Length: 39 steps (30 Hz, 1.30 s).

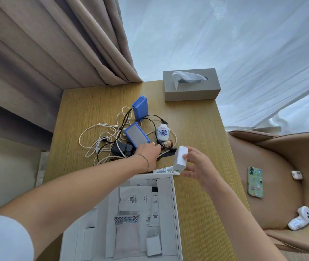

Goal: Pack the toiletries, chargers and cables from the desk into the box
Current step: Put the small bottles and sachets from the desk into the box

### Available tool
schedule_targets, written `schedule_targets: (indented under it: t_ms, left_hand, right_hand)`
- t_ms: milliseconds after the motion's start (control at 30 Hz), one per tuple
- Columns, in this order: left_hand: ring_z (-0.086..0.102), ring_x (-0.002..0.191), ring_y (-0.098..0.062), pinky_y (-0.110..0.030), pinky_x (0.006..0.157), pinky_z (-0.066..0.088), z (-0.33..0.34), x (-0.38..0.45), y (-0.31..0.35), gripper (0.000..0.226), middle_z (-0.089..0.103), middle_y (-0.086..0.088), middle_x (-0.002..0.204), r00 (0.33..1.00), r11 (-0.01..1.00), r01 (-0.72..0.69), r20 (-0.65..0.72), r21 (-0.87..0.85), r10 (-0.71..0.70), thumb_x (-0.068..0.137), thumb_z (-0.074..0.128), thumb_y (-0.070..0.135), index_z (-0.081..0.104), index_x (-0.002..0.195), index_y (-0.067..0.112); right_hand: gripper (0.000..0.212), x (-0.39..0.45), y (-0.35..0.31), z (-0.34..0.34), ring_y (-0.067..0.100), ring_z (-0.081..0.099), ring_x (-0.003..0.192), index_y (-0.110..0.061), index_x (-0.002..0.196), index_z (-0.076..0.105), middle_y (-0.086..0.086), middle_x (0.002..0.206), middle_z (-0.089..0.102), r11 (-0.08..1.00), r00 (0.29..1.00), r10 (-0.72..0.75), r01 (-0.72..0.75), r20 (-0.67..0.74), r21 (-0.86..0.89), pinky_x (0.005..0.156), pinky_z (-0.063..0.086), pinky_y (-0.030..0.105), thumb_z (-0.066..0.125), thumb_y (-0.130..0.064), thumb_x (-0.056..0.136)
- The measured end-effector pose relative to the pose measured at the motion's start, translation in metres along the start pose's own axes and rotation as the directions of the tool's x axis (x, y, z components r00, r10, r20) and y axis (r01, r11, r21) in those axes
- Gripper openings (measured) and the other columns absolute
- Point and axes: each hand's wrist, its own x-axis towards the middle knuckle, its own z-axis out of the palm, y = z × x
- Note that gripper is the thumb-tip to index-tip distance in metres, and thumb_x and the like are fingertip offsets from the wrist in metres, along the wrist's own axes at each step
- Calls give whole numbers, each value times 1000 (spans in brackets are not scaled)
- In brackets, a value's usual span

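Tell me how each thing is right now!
Box: open, partly filled.
White charger: held above the desk by the right hand.
Left hand: reaching into the cables.
Cables: tangled on the desk.
Tissue box: tissue sticking out.
Phone: face down on the chair.

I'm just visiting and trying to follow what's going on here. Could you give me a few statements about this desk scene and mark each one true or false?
1. The right hand holds a white rectangular charger block. True.
2. The grey tissue box sits inside the white cardboard box. False: it stands at the far edge of the wooden desk.
3. The left hand reaches into the tangle of white and black cables. True.
4. The green-cased phone lies on the desk. False: it lies on the tan chair seat.
5. The white box is empty. False: it already holds packets and small items.
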Motion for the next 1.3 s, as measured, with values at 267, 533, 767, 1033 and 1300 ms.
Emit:
schedule_targets:
  t_ms: [267,533,767,1033,1300]
  left_hand:
    - [63,92,-32,-36,66,43,-13,-16,-17,9,65,-11,98,990,995,18,-136,-97,-31,87,55,12,48,86,18]
    - [54,67,-28,-30,56,35,-35,-65,-50,12,56,-6,72,885,886,-47,-431,-461,-177,87,58,18,47,81,19]
    - [65,72,-20,-33,64,51,-26,-134,-70,21,71,2,79,774,728,-196,-560,-657,-296,82,65,9,61,99,22]
    - [63,72,-19,-33,66,51,0,-185,-81,35,68,4,81,757,698,-225,-573,-679,-314,78,71,5,66,108,23]
    - [57,61,-24,-37,54,47,17,-211,-85,7,62,4,67,743,717,-202,-581,-667,-331,85,67,19,65,91,23]
  right_hand:
    - [35,-22,-9,16,28,69,92,-25,121,68,16,120,69,998,998,-45,47,37,-48,69,59,34,65,-22,87]
    - [23,-47,-21,39,19,67,59,-11,104,61,22,81,77,985,993,-113,118,45,-122,53,43,29,57,-33,98]
    - [17,-69,1,69,4,63,56,-24,78,72,-8,65,68,824,979,-168,204,115,-529,45,43,19,70,-36,89]
    - [23,-77,39,107,9,67,72,-23,84,78,-8,79,74,383,957,-185,280,224,-880,64,55,31,79,-45,77]
    - [29,-55,76,122,23,67,97,-18,107,73,4,110,74,96,974,-124,201,189,-975,77,55,34,78,-35,84]
